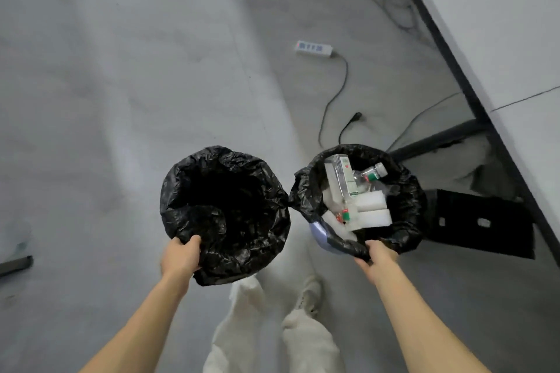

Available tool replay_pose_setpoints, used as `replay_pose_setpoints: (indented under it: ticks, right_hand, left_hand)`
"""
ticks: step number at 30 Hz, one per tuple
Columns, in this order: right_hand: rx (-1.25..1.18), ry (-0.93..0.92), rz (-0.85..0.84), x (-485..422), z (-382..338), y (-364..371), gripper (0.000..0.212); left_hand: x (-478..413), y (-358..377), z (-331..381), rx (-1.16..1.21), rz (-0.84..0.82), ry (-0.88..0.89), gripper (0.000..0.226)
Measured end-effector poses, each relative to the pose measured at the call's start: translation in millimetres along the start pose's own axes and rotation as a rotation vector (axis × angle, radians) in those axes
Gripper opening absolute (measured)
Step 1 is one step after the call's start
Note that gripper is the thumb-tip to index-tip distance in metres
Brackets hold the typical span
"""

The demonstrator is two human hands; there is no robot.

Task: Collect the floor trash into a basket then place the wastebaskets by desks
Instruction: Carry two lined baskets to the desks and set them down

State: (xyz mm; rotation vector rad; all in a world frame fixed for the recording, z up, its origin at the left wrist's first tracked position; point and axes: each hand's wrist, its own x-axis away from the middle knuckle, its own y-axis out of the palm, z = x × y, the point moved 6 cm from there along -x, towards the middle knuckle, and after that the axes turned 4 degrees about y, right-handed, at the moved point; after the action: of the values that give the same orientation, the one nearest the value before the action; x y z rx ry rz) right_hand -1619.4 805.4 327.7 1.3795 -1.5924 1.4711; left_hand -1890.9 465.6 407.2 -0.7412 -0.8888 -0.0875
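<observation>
Grey floor (121, 100) beside white desk (500, 24): left hand (181, 254) gripping empty black-lined wastebasket (224, 215); right hand (378, 254) pinching rim of trash-filled black-lined wastebasket (406, 209).

Bare arms stretch forward, apart. Left grip (182, 255) curls over the near rim of the left wastebasket (178, 182); right grip (379, 255) pinches that of the right wastebasket (413, 203).
</observation>
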Motion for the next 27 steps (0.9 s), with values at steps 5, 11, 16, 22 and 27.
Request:
replay_pose_setpoints:
  ticks: [5, 11, 16, 22, 27]
  right_hand:
    - [-0.147, 0.017, 0.033, -103.2, 4.2, 67.0, 0.048]
    - [-0.287, 0.098, 0.043, -181.0, 30.3, 119.4, 0.049]
    - [-0.414, 0.129, -0.059, -208.8, 35.4, 151.9, 0.041]
    - [-0.439, 0.263, -0.334, -157.4, 26.9, 171.0, 0.033]
    - [0.015, 0.318, -0.414, -79.2, 33.0, 148.5, 0.065]
  left_hand:
    - [-119.8, 74.1, 2.0, -0.165, -0.063, 0.025, 0.031]
    - [-204.8, 129.3, 7.1, -0.309, -0.037, 0.117, 0.027]
    - [-232.4, 156.4, 1.2, -0.315, -0.058, 0.113, 0.026]
    - [-214.9, 147.5, -0.2, -0.313, -0.108, 0.101, 0.028]
    - [-170.2, 111.5, 3.6, -0.322, -0.137, 0.088, 0.030]
